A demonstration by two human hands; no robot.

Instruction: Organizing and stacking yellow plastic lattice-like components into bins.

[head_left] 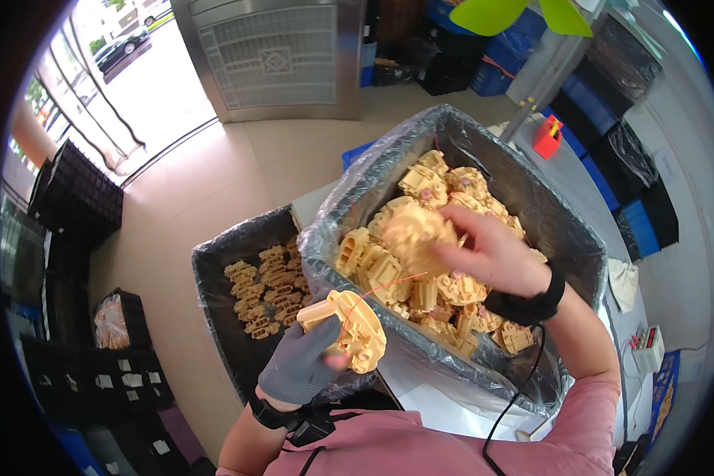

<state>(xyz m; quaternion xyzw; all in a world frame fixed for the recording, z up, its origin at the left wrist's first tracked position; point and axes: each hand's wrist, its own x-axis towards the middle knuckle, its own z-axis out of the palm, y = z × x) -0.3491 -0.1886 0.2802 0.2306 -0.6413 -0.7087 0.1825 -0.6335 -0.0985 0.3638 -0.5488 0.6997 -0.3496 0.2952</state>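
My left hand (295, 371), in a grey glove with bare fingertips, grips a rounded cream plastic housing (363, 339) with ribs and posts. A thin red wire sticks out from it. To the right, my bare right hand (496, 252) is over a large bin (575, 238) lined with clear plastic. Its thumb and fingers close on another cream plastic housing (414, 236), smeared by motion. Many similar housings (377, 270) are heaped in the bin below, some with small reddish parts on them. Black bands circle both wrists.
A lower dark bin (214, 293) at left holds rows of tan parts (282, 282). Behind the large bin, a grey table (567, 170) carries a red holder (547, 136) and a small white device (649, 349). A green fan (523, 12) stands at the top. A black cable hangs from my right wrist.
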